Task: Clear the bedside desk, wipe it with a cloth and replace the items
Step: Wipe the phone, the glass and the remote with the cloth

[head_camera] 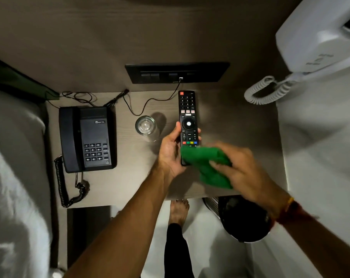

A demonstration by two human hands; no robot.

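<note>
Fingers of the left hand [171, 152] are closing around the remote [187, 121], lifting it over the counter's [130, 177] middle so the right hand [244, 169], clutching the green cloth [206, 165], is wiping its lower end.

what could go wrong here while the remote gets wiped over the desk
1. The left hand holds the remote only near its lower end; a push from the green cloth in the right hand might tip it loose.
2. The drinking glass stands just left of the remote, so a sweep could knock it.
3. The thin black cable beside it could snag.
</note>
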